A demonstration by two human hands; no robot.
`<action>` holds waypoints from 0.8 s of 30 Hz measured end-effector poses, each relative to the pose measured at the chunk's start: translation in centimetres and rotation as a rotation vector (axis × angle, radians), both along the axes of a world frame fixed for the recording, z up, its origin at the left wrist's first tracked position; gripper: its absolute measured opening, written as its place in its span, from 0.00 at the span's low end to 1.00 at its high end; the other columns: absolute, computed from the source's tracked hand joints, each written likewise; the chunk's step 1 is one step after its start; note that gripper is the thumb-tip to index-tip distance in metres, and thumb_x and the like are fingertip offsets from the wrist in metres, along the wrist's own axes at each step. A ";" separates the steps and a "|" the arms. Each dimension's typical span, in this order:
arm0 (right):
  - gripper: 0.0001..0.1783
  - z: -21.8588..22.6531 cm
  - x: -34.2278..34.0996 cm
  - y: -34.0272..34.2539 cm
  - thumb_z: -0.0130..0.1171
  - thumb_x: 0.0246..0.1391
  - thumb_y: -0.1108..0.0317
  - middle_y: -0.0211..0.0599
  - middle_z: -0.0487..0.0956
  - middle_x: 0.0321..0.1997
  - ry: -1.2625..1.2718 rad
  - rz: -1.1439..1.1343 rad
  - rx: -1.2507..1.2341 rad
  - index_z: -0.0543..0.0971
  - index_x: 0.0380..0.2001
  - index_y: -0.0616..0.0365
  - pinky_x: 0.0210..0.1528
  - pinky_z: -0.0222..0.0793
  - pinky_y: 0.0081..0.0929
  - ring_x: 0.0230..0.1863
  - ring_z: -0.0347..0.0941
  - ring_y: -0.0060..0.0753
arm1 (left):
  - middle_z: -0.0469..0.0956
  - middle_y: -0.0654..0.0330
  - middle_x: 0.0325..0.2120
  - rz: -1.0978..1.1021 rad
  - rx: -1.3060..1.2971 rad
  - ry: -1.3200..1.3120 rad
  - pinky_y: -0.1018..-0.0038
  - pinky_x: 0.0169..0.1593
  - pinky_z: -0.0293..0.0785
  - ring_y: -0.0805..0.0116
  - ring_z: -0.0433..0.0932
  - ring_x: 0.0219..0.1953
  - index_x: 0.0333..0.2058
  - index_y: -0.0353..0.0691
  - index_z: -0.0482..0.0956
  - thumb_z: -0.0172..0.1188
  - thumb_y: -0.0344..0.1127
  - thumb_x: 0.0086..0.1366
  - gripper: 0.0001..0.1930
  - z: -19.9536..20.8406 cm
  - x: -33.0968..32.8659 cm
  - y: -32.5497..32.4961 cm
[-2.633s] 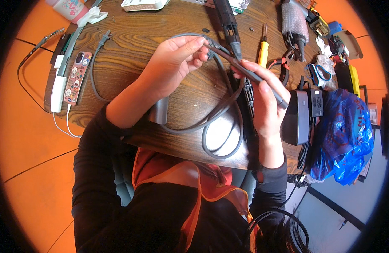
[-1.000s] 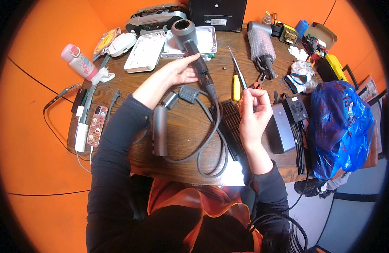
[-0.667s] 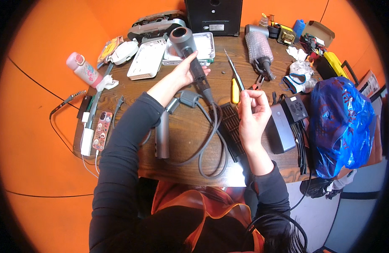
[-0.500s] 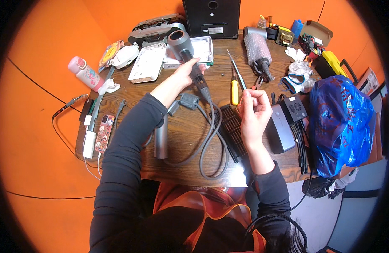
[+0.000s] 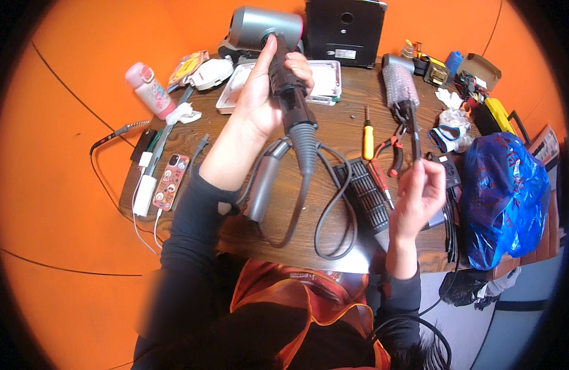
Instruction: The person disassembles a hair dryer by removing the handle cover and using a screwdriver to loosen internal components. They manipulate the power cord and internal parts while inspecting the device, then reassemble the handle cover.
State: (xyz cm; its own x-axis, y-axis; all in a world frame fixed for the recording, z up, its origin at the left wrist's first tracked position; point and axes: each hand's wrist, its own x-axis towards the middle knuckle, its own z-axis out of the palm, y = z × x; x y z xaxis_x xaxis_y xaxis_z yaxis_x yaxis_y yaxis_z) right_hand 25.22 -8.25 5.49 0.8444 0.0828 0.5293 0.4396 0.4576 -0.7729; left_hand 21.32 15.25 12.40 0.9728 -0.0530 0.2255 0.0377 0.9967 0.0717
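Observation:
My left hand (image 5: 260, 102) is wrapped round the black, bare inner handle of a hair dryer (image 5: 267, 26), lifted above the table with its grey head at the top. A grey cord runs down from the handle. On the cord's loop lies a grey tube (image 5: 264, 185), like a handle sleeve. My right hand (image 5: 418, 200) pinches a slim, dark tool (image 5: 416, 139), perhaps tweezers, pointing away from me and apart from the dryer. Close to that hand lie pliers (image 5: 396, 154) with red and black handles, a red screwdriver (image 5: 379, 176) and a black slotted bit case (image 5: 365, 191).
A yellow screwdriver (image 5: 368, 142) lies mid-table. Further back are a bubble-wrapped appliance (image 5: 400, 86), white trays (image 5: 326, 80) and a black box (image 5: 346, 34). A blue plastic bag (image 5: 506, 197) bulks at the right; a phone (image 5: 171, 183) and pink bottle (image 5: 150, 92) stand left.
The hair dryer has come up and nearer, its head turned sideways. My right hand has shifted right with the slim tool, uncovering the pliers and red screwdriver. The view has also shifted.

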 end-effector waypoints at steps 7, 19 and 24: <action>0.05 3.6 -6.8 -2.1 0.54 0.46 0.79 0.28 0.70 0.22 -0.391 -0.390 -0.382 0.70 0.29 0.64 0.19 0.51 0.06 0.18 0.60 0.10 | 0.64 0.69 0.13 -0.153 -0.245 -0.072 0.84 0.25 0.69 0.81 0.66 0.17 0.18 0.40 0.63 0.55 0.32 0.49 0.10 3.3 -3.5 -3.5; 0.14 7.4 -10.7 -1.9 0.62 0.34 0.82 0.43 0.73 0.18 -0.719 -0.397 -0.750 0.74 0.30 0.68 0.17 0.59 0.14 0.15 0.66 0.24 | 0.65 0.64 0.15 -0.200 -0.619 -0.077 0.83 0.24 0.73 0.77 0.69 0.17 0.19 0.36 0.63 0.58 0.27 0.45 0.10 1.6 -3.9 -3.7; 0.18 7.5 -10.6 -1.0 0.66 0.31 0.80 0.36 0.71 0.16 -0.718 -0.410 -0.730 0.76 0.32 0.65 0.15 0.58 0.17 0.13 0.63 0.24 | 0.64 0.66 0.14 -0.169 -0.504 -0.098 0.84 0.23 0.70 0.80 0.67 0.15 0.16 0.39 0.61 0.58 0.29 0.46 0.12 1.0 -3.4 -2.9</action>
